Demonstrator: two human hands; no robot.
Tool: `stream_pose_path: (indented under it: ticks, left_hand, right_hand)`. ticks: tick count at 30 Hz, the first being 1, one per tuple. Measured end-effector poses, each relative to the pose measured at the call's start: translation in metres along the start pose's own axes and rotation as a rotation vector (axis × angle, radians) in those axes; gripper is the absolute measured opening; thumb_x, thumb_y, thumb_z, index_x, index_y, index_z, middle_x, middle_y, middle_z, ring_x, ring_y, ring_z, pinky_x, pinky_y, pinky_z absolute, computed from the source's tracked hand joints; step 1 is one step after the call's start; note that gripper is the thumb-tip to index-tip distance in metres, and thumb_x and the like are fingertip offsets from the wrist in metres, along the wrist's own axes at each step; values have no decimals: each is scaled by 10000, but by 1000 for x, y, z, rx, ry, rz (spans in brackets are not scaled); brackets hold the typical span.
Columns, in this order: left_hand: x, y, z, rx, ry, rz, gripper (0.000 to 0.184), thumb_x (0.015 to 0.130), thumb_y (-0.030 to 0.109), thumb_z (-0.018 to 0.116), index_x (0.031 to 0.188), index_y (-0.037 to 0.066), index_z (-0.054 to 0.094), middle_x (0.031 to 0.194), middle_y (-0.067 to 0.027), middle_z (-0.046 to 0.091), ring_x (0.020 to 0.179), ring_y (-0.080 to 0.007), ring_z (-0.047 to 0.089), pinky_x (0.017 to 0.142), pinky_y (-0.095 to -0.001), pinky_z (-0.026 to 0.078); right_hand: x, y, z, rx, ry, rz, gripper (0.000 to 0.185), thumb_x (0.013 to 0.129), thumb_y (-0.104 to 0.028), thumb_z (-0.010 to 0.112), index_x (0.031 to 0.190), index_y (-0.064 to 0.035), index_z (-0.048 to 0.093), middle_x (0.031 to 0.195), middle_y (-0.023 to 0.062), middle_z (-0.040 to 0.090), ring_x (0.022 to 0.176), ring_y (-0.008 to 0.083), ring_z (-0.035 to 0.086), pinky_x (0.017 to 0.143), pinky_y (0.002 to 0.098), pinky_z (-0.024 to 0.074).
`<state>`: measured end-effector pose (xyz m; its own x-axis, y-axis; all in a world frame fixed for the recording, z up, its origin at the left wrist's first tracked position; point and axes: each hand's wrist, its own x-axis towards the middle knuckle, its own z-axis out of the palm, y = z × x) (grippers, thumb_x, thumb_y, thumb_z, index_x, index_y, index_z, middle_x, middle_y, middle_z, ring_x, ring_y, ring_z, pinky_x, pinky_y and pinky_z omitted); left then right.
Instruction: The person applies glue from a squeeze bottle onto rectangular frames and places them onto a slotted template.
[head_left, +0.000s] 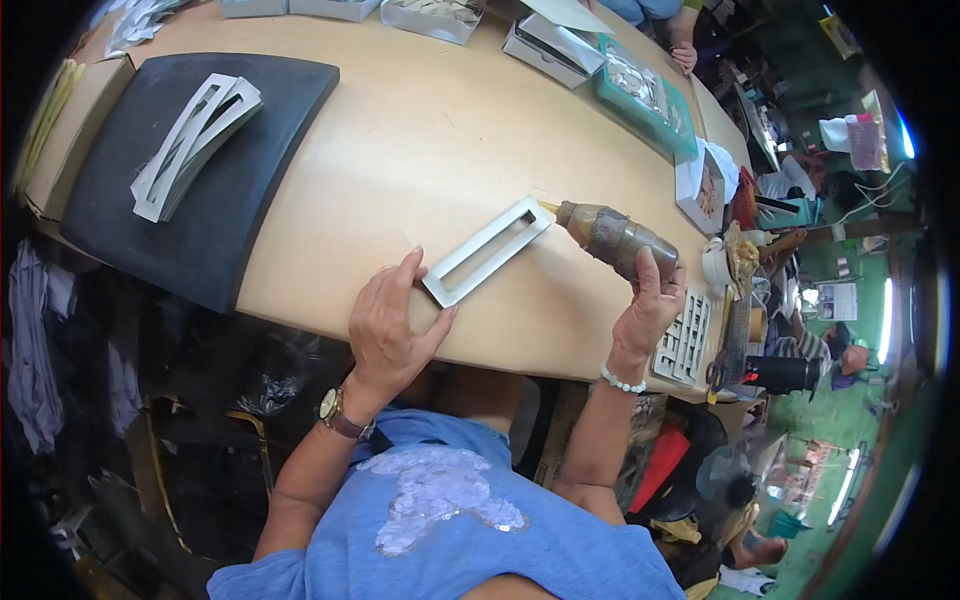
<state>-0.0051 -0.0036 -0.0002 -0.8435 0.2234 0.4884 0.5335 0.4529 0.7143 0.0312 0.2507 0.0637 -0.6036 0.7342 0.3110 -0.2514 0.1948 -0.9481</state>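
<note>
Closest to the camera is the light blue shirt (440, 490) with a pale sequined patch. Past that, the left hand (390, 318) has its thumb and forefinger spread around the near end of a flat, off-white rectangular frame with a long slot (470, 262), lying on the light wood table (350, 190). The right hand (652, 300) is wrapped around a brownish, tape-covered bottle (615, 238), its thin yellow nozzle right at the frame's far end. Pale slotted pieces (682, 340) sit right of that hand. Over left, a stack of off-white slotted frames (190, 150) rests on a dark grey board (120, 200). Way back there's a translucent green tray (640, 98).
</note>
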Motion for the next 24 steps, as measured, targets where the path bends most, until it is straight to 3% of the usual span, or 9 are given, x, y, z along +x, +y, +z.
stream_pose_path:
  ticks: [24]
  left_hand:
    - [1, 0, -1, 16, 9, 26, 701, 640, 92, 781, 1259, 6, 462, 961, -121, 623, 881, -283, 601, 800, -387, 475]
  right_hand:
    - [11, 16, 13, -98, 16, -7, 327, 777, -124, 748, 1001, 32, 569, 932, 80, 603, 822, 136, 590, 750, 273, 516]
